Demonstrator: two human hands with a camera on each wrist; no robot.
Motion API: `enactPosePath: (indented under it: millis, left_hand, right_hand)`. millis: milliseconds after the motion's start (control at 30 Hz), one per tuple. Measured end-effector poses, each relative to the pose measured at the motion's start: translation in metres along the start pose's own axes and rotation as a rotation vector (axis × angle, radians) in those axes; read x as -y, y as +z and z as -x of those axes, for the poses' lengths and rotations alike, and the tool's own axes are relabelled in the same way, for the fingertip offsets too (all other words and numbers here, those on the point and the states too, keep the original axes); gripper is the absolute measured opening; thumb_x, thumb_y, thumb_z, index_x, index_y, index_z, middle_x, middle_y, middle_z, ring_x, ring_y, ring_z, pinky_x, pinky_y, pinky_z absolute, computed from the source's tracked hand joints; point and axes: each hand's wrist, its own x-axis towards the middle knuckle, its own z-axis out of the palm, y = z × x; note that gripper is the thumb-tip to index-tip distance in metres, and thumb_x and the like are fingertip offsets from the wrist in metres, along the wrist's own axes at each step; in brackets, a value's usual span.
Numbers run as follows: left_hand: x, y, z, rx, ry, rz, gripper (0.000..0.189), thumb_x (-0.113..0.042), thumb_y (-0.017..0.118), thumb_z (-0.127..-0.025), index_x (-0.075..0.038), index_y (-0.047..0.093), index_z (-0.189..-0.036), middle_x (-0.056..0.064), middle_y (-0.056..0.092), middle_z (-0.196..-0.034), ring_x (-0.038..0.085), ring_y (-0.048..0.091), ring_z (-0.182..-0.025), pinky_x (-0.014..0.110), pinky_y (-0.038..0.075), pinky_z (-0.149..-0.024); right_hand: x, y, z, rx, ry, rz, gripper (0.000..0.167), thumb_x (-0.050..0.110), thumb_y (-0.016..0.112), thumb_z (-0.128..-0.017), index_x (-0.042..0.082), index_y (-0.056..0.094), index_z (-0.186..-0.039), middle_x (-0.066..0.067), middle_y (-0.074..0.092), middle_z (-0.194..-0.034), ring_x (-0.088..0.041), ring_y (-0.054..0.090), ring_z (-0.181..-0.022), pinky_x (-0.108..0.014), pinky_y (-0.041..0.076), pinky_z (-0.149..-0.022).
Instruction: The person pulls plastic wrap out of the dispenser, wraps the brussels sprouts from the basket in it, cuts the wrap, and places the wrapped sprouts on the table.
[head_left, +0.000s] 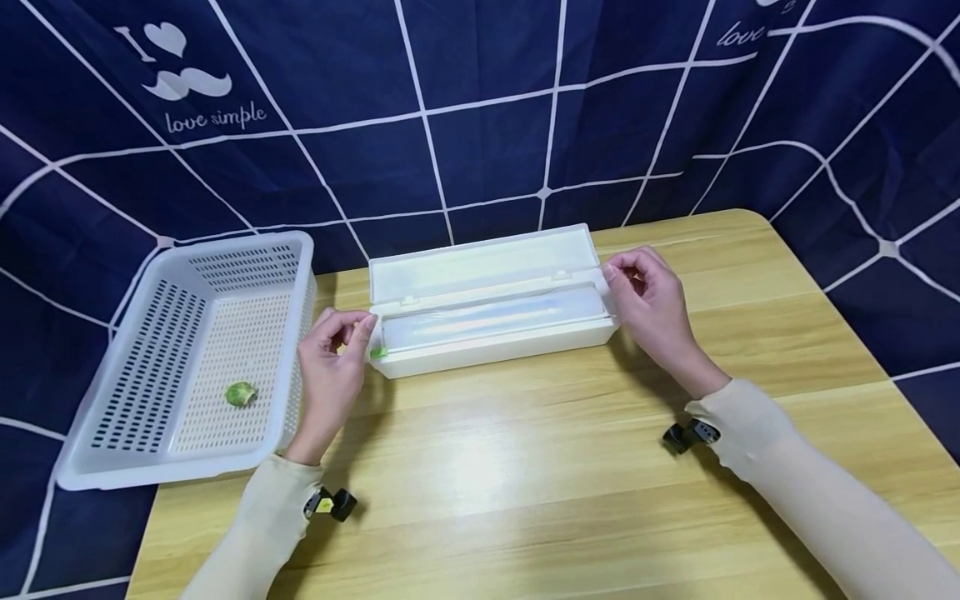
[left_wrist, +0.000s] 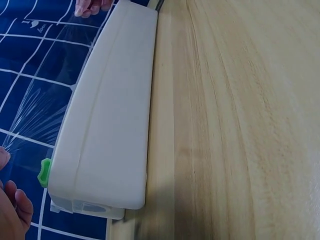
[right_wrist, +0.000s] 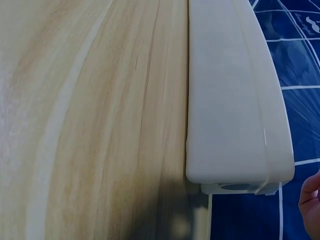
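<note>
A thin, clear sheet of plastic film (left_wrist: pixel 36 115) stretches between the two hands above a long, white, rectangular plastic box (head_left: pixel 502 348) that stands on the pale, wood-grained table (head_left: pixel 480 467). The left hand (head_left: pixel 332 358) pinches one corner of the film between thumb and fingertips beside the box's left end, near a small, bright green plastic slider (left_wrist: pixel 44 173); the right hand (head_left: pixel 654 304) pinches the opposite corner the same way by the right end. The flat, white plastic lid (head_left: pixel 483 264) stands open behind. The film looks almost weightless and wholly limp, so it likely needs tension from both sides to stay flat; fine creases already fan out from the left hand's grip in the left wrist view. It will probably be slick yet apt to cling to itself and to skin, and a hard tug at one point could stretch or split it. The outer corners seem the best places to hold, with a light pinch and an even pull. The box looks stiff but fairly light, so it may slide if the film is dragged sharply; its rigid ends would offer the firmest grip.
</note>
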Motion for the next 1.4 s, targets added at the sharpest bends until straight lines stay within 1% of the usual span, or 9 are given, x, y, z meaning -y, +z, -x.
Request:
enactPosePath:
  millis: [133,200,333,467,733,833,1000,1167,1400]
  left_hand:
    - [-0.0020,0.0004,-0.0008,-0.003,0.015,-0.005,0.003,0.010,0.077,-0.096,0.008,0.078,-0.094,0.006,0.046,-0.076,0.013,0.044,-0.074,0.020,0.035,-0.064]
    - [-0.0031,0.0003,-0.0013,-0.004,0.014,-0.006,0.004,0.008,0.077,-0.097,0.011,0.076,-0.094,0.006,0.046,-0.076,0.012,0.044,-0.075,0.020,0.035,-0.064]
    - [-0.0036,0.0008,-0.0029,-0.013,0.019,-0.001,0.001,0.011,0.078,-0.095,0.011,0.077,-0.094,0.007,0.046,-0.076,0.012,0.044,-0.075,0.019,0.036,-0.064]
    - [-0.0029,0.0016,-0.0046,-0.026,0.029,0.005,0.007,0.015,0.078,-0.093,0.008,0.079,-0.094,0.006,0.045,-0.076,0.012,0.044,-0.074,0.019,0.036,-0.064]
    - [-0.0034,0.0024,-0.0055,-0.028,0.031,0.015,0.003,0.010,0.079,-0.095,0.009,0.078,-0.092,0.005,0.045,-0.076,0.011,0.044,-0.073,0.019,0.036,-0.064]
    - [-0.0041,0.0025,-0.0059,-0.026,0.034,0.019,0.005,0.008,0.079,-0.096,0.009,0.078,-0.091,0.005,0.045,-0.076,0.011,0.044,-0.074,0.019,0.036,-0.065]
    - [-0.0051,0.0015,-0.0056,-0.022,0.045,0.027,0.005,0.012,0.077,-0.096,0.009,0.078,-0.092,0.004,0.044,-0.077,0.011,0.044,-0.074,0.019,0.036,-0.064]
    - [-0.0058,-0.0012,-0.0038,-0.028,0.061,0.040,0.007,0.015,0.076,-0.094,0.009,0.078,-0.092,0.003,0.044,-0.076,0.011,0.043,-0.073,0.018,0.035,-0.063]
    - [-0.0085,-0.0023,-0.0044,-0.025,0.073,0.054,0.005,0.012,0.076,-0.096,0.009,0.078,-0.094,0.005,0.047,-0.076,0.012,0.045,-0.073,0.019,0.035,-0.063]
  right_hand:
    - [0.0028,-0.0005,-0.0010,-0.004,-0.005,-0.010,0.015,0.005,0.067,-0.108,-0.010,0.069,-0.111,0.000,0.061,-0.106,-0.015,0.055,-0.095,-0.019,0.046,-0.077]
    - [0.0039,-0.0006,-0.0013,-0.007,-0.010,-0.013,0.015,0.004,0.067,-0.108,-0.010,0.069,-0.111,0.001,0.061,-0.107,-0.015,0.055,-0.096,-0.019,0.047,-0.079]
    - [0.0053,-0.0005,-0.0013,-0.010,-0.018,-0.027,0.015,0.003,0.066,-0.108,-0.011,0.069,-0.111,0.001,0.062,-0.108,-0.015,0.056,-0.096,-0.019,0.047,-0.079]
    - [0.0055,-0.0005,-0.0010,-0.017,-0.020,-0.035,0.016,0.003,0.067,-0.108,-0.012,0.069,-0.111,0.000,0.062,-0.108,-0.015,0.056,-0.096,-0.018,0.047,-0.078]
    - [0.0064,-0.0001,-0.0005,-0.040,-0.030,-0.046,0.012,-0.002,0.067,-0.106,-0.013,0.068,-0.109,0.003,0.062,-0.104,-0.014,0.056,-0.097,-0.019,0.047,-0.080]
    - [0.0070,-0.0005,0.0005,-0.047,-0.028,-0.043,0.012,-0.002,0.067,-0.106,-0.013,0.068,-0.109,0.002,0.061,-0.104,-0.014,0.056,-0.097,-0.019,0.047,-0.080]
    - [0.0075,-0.0009,0.0028,-0.052,-0.026,-0.041,0.012,-0.001,0.067,-0.106,-0.013,0.068,-0.109,-0.001,0.061,-0.104,-0.014,0.055,-0.096,-0.019,0.047,-0.080]
    - [0.0079,-0.0004,0.0027,-0.044,-0.045,-0.047,0.014,0.000,0.067,-0.106,-0.013,0.068,-0.109,-0.003,0.061,-0.105,-0.015,0.055,-0.097,-0.020,0.047,-0.080]
    - [0.0097,-0.0003,0.0017,-0.056,-0.064,-0.048,0.012,-0.002,0.066,-0.106,-0.014,0.067,-0.109,0.000,0.062,-0.104,-0.015,0.056,-0.097,-0.020,0.047,-0.082]
